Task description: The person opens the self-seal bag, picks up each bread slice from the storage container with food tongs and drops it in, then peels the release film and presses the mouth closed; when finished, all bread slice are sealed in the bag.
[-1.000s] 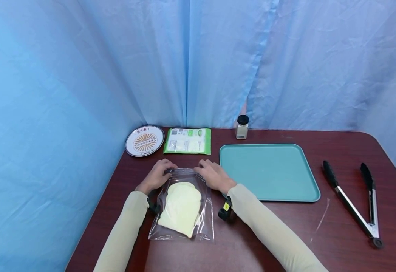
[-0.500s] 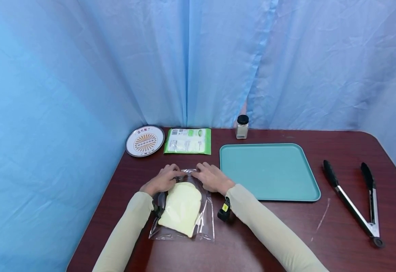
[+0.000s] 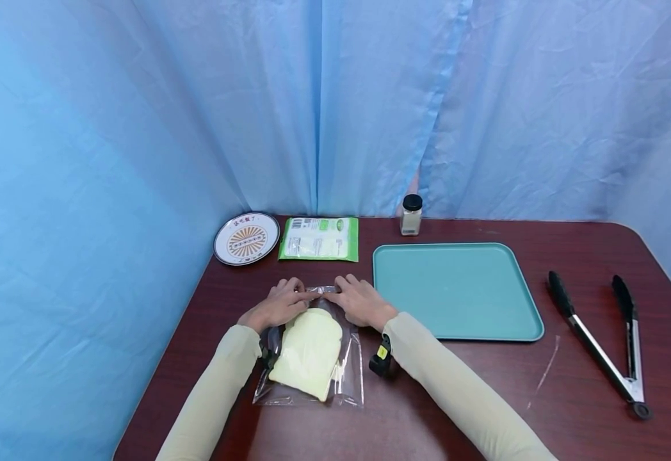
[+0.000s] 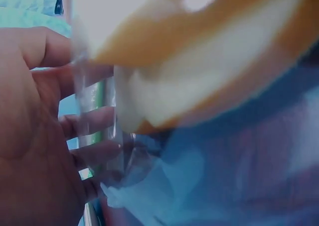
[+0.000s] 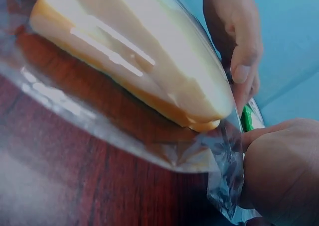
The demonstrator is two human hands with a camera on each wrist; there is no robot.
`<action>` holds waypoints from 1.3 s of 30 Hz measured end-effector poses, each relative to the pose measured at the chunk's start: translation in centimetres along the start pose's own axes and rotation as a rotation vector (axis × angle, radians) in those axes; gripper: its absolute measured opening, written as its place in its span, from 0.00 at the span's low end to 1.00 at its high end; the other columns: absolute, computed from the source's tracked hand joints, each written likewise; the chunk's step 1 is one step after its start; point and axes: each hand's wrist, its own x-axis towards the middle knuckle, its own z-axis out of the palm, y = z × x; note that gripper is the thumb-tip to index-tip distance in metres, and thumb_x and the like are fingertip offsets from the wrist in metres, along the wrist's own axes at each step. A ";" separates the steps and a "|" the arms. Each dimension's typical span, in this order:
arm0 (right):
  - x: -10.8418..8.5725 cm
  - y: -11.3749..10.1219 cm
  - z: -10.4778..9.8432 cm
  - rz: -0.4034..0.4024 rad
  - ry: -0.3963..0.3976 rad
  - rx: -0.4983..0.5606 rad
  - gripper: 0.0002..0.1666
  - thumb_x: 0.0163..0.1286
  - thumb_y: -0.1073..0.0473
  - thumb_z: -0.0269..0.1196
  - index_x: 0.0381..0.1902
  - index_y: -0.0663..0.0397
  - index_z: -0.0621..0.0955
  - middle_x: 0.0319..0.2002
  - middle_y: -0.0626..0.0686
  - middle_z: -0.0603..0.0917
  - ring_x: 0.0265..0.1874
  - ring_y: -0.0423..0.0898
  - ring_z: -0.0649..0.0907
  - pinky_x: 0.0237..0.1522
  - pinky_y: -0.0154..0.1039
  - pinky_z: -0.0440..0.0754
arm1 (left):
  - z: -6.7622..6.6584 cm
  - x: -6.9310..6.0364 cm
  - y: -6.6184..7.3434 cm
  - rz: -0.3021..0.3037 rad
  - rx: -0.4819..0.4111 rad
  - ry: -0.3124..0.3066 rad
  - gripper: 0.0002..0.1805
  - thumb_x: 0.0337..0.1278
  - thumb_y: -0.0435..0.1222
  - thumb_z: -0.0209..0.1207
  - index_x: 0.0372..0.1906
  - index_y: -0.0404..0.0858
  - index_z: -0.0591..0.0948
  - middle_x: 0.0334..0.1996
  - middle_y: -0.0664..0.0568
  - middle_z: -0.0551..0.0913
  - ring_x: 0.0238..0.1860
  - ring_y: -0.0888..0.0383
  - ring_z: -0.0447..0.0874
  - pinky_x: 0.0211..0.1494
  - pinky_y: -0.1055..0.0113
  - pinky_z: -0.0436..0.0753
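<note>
A clear plastic bag with slices of bread inside lies flat on the table. At the bag's far edge, my left hand pinches the film, its index finger reaching right across it. My right hand grips the same edge from the other side, and the fingertips of both hands nearly meet. In the left wrist view, the fingers show through the film beside the bread's brown crust. The right wrist view has crumpled film against my right hand; some of its fingers are hidden.
A teal tray lies right of the bag, with open tongs farther right. Behind the hands are a patterned plate, a green-and-white packet and a black-capped jar. Blue curtains stand behind the table.
My left hand has moved right along the bag's far edge, close to the right hand. The right hand has barely shifted, and the bag stays in place.
</note>
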 end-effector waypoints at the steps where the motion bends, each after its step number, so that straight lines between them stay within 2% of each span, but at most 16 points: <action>1: -0.1 0.1 0.1 0.003 -0.002 0.005 0.26 0.81 0.57 0.48 0.72 0.32 0.71 0.52 0.52 0.75 0.46 0.49 0.74 0.33 0.38 0.78 | 0.0 -0.1 0.0 -0.008 0.002 -0.002 0.25 0.74 0.40 0.40 0.70 0.49 0.75 0.52 0.47 0.71 0.47 0.52 0.61 0.50 0.55 0.62; 7: -0.6 0.7 0.2 0.018 0.001 0.038 0.26 0.78 0.58 0.53 0.71 0.36 0.73 0.55 0.54 0.75 0.50 0.51 0.74 0.37 0.41 0.80 | 0.3 -0.6 -0.3 -0.038 0.012 0.010 0.24 0.76 0.43 0.40 0.71 0.52 0.74 0.55 0.47 0.70 0.47 0.51 0.60 0.49 0.53 0.60; 13: -1.3 1.4 0.4 0.017 0.027 0.071 0.25 0.77 0.60 0.55 0.69 0.39 0.75 0.53 0.56 0.75 0.46 0.52 0.74 0.38 0.44 0.79 | 0.5 -1.0 -0.8 -0.052 0.027 0.016 0.25 0.76 0.45 0.39 0.72 0.56 0.72 0.58 0.46 0.68 0.51 0.49 0.60 0.52 0.51 0.61; 16: -1.8 1.7 0.4 0.017 0.046 0.074 0.25 0.77 0.61 0.56 0.68 0.39 0.76 0.53 0.57 0.76 0.46 0.53 0.73 0.42 0.47 0.76 | 0.5 -1.3 -1.1 -0.064 0.016 0.025 0.25 0.77 0.45 0.39 0.72 0.57 0.72 0.58 0.46 0.68 0.52 0.48 0.60 0.52 0.50 0.60; 23: -2.6 2.3 0.1 0.038 0.063 0.031 0.25 0.77 0.61 0.53 0.68 0.35 0.76 0.53 0.57 0.75 0.47 0.55 0.71 0.42 0.48 0.63 | 0.5 -1.9 -1.9 -0.088 -0.063 0.050 0.23 0.77 0.44 0.41 0.71 0.56 0.74 0.59 0.46 0.67 0.54 0.46 0.59 0.53 0.47 0.58; 29: -3.1 2.8 0.1 0.038 0.064 0.010 0.26 0.77 0.61 0.52 0.69 0.34 0.76 0.52 0.56 0.76 0.50 0.56 0.71 0.45 0.51 0.66 | 0.5 -2.5 -2.4 -0.099 -0.083 0.072 0.22 0.78 0.44 0.43 0.70 0.56 0.74 0.59 0.47 0.67 0.55 0.46 0.59 0.54 0.47 0.58; 39: -3.4 3.3 0.4 0.081 0.091 0.050 0.27 0.76 0.63 0.50 0.65 0.31 0.79 0.50 0.57 0.77 0.54 0.58 0.71 0.46 0.53 0.65 | 0.4 -3.3 -3.3 -0.133 -0.109 0.107 0.21 0.77 0.43 0.45 0.68 0.55 0.77 0.59 0.46 0.67 0.58 0.44 0.58 0.59 0.43 0.59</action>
